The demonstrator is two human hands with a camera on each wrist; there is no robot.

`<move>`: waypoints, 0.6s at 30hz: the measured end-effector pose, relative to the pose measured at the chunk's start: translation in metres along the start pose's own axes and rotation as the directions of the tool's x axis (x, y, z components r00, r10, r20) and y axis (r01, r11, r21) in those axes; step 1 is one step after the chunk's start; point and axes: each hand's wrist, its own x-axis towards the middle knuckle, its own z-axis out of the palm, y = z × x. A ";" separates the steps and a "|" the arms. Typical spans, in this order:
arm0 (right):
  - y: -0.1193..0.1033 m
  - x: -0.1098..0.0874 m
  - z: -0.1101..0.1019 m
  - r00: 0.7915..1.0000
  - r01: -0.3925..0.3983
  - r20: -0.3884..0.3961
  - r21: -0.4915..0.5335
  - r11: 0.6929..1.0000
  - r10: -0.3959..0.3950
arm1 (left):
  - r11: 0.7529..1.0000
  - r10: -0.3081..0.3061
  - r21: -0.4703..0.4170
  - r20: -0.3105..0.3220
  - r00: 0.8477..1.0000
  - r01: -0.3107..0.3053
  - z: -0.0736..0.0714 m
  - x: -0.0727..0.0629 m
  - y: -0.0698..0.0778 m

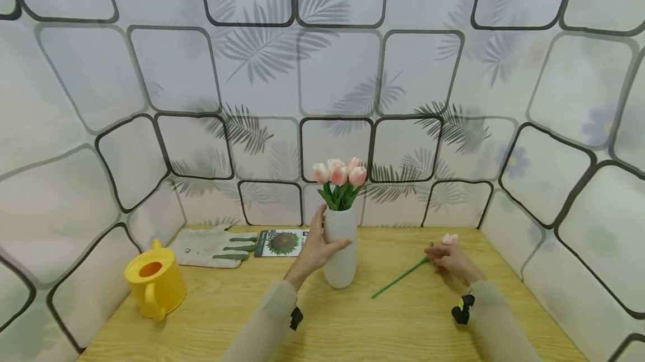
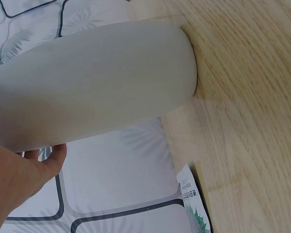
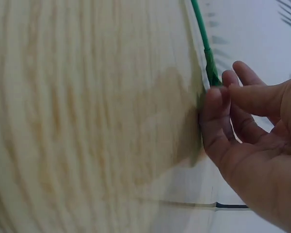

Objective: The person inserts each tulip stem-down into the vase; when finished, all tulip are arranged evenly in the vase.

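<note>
Upright on the table stands a white vase [image 1: 340, 255] holding a bunch of pink and white tulips [image 1: 339, 176] with green leaves. My left hand [image 1: 316, 247] grips the vase from its left side, thumb across the front and the other fingers partly hidden behind it. In the left wrist view the vase wall [image 2: 102, 82] fills much of the frame. To the right, a single tulip lies slanted, its green stem [image 1: 400, 278] pointing toward the vase and its pink head [image 1: 450, 239] beyond my right hand [image 1: 456, 263]. Thumb and fingers of that hand pinch the stem near the leaf [image 3: 211, 70].
A yellow watering can [image 1: 166, 289] stands at the left of the wooden table [image 1: 342, 334]. Behind it lie a pair of grey-green gloves [image 1: 206, 247] and a seed packet [image 1: 274, 243] against the back. Patterned fabric walls [image 1: 267, 149] close off the back and both sides.
</note>
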 end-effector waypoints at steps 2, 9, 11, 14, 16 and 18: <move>0.002 0.001 0.001 1.000 -0.016 -0.011 -0.037 0.999 0.016 | 1.000 -0.002 -0.006 0.001 1.000 0.002 0.000 0.000 0.000; -0.003 0.004 0.008 1.000 -0.024 -0.011 -0.175 0.984 0.022 | 1.000 0.007 -0.015 0.000 1.000 -0.007 -0.001 -0.004 0.010; -0.004 0.007 0.010 1.000 -0.024 -0.014 -0.251 0.968 0.021 | 1.000 0.008 -0.011 -0.001 1.000 -0.008 -0.001 -0.004 0.010; -0.005 0.011 0.012 0.999 -0.036 -0.036 -0.343 0.939 0.025 | 1.000 0.006 0.003 0.000 1.000 -0.006 -0.001 -0.002 0.006; -0.004 0.012 0.012 0.999 -0.029 -0.037 -0.372 0.928 0.017 | 1.000 0.010 0.005 -0.002 1.000 -0.010 0.000 0.000 0.001; -0.003 0.012 0.012 0.999 -0.037 -0.045 -0.359 0.933 0.022 | 1.000 0.009 0.001 -0.001 1.000 -0.009 0.000 -0.001 0.001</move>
